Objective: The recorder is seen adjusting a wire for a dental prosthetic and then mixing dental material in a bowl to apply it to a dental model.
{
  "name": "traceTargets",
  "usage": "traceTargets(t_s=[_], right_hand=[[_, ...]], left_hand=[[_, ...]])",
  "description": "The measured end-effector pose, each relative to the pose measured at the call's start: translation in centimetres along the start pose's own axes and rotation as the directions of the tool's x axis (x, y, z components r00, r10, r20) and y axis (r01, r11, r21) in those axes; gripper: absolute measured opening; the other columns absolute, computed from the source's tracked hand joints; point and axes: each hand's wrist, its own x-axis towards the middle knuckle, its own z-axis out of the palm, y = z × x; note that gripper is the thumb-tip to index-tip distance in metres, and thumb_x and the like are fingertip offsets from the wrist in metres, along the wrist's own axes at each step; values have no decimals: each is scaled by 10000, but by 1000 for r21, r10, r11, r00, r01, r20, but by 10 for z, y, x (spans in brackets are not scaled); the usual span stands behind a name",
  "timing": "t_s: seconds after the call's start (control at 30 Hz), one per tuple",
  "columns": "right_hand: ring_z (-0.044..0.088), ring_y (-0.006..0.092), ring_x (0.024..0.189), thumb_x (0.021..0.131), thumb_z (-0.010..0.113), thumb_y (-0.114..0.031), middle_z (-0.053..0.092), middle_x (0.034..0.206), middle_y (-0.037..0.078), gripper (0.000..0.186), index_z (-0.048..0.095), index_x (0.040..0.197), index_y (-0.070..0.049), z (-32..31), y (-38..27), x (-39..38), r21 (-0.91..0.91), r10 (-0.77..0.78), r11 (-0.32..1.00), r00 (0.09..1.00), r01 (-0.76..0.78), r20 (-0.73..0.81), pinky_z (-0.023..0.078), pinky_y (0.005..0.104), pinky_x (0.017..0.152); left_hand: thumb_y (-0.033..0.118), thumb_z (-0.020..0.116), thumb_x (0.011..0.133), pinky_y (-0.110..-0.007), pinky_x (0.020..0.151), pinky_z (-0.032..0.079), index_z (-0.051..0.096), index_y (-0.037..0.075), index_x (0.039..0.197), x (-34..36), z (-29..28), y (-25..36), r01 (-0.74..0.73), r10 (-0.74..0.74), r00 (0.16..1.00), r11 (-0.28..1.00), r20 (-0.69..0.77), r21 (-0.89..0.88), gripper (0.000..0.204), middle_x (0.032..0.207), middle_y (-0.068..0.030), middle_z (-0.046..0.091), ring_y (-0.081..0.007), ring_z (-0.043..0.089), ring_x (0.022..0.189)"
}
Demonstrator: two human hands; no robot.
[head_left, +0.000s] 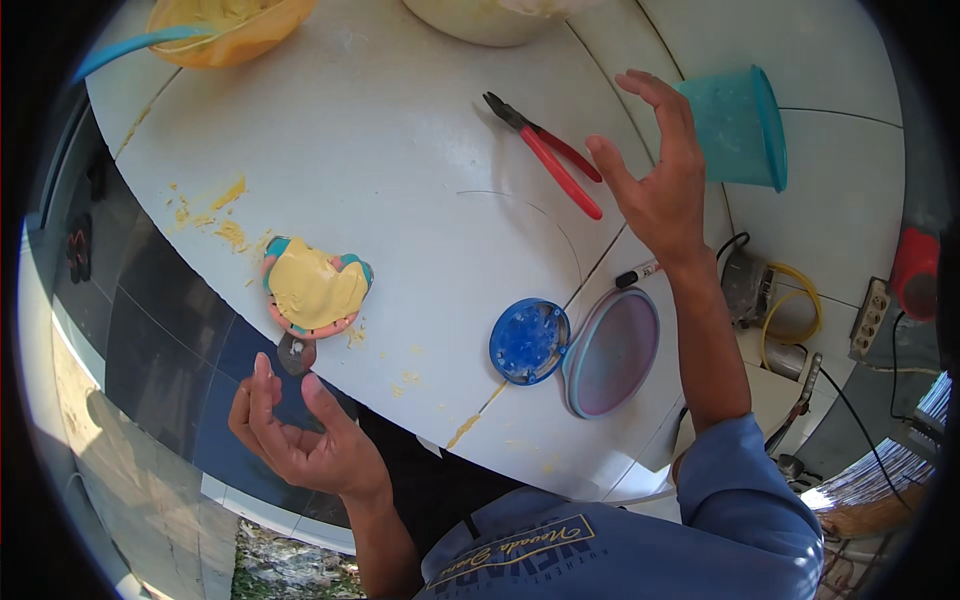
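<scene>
My left hand (310, 435) is held palm up just off the table's near edge, thumb and fingers apart, nothing in it. Right beyond its fingertips sits a dental impression tray (315, 288) filled with smooth yellow plaster, its pink and teal rim showing. The tray's metal handle (294, 353) sticks out over the edge toward that hand, apparently untouched. Raised over the right side, my right hand (665, 185) has its fingers curved and spread and holds nothing. It is nearest to a teal plastic tub (735, 130) and red-handled cutting pliers (555, 165).
A yellow-smeared orange bowl (235, 42) with a blue-handled tool (135, 50) stands far left; a pale bowl (480, 25) stands beyond. A blue round dish (530, 342), an oval lid (615, 352) and a marker (637, 274) lie right. Yellow crumbs (230, 232) dot the table.
</scene>
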Motion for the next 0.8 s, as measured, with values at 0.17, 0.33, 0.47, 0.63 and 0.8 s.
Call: traceTargets(t_s=[0.17, 0.33, 0.47, 0.63, 0.8], right_hand=[[639, 322, 1015, 840, 774, -347, 615, 1178, 162, 489, 615, 1169, -22, -2, -7, 11, 211, 88, 962, 929, -172, 358, 531, 383, 829], [636, 320, 988, 825, 789, -360, 608, 1165, 154, 531, 614, 1199, -27, -1, -37, -1, 168, 36, 979, 910, -115, 413, 527, 384, 818], [624, 319, 974, 794, 812, -312, 608, 1101, 147, 542, 614, 1208, -24, 4, -35, -11, 144, 136, 968, 909, -207, 393, 515, 406, 832], [596, 326, 1043, 758, 829, -272, 597, 1123, 142, 587, 595, 1234, -21, -3, -29, -8, 84, 115, 980, 852, -182, 511, 508, 424, 862], [587, 343, 1000, 762, 718, -149, 575, 1093, 166, 493, 552, 1205, -10, -2, -33, -7, 8, 67, 996, 821, -87, 567, 498, 438, 872]], left_hand=[[-62, 677, 816, -331, 726, 502, 660, -31, 1173, -14, 21, 61, -132, 268, 883, 930, 385, -344, 358, 904, -122, 645, -236, 608, 820], [-48, 712, 790, -362, 716, 504, 647, 29, 1244, 6, 87, 81, -217, 316, 834, 941, 452, -258, 465, 1008, -97, 617, -255, 594, 847], [-15, 692, 804, -372, 743, 518, 653, 25, 1155, 17, 108, 88, -363, 316, 832, 932, 456, 18, 355, 1087, -79, 586, -258, 587, 891], [11, 664, 779, -374, 743, 497, 613, 22, 969, 16, 104, 89, -358, 296, 818, 933, 493, 35, 196, 964, -82, 544, -242, 582, 868], [-4, 633, 775, -359, 758, 479, 581, 24, 934, 19, 92, 96, -381, 200, 744, 911, 638, 160, 169, 963, -96, 525, -241, 556, 892]])
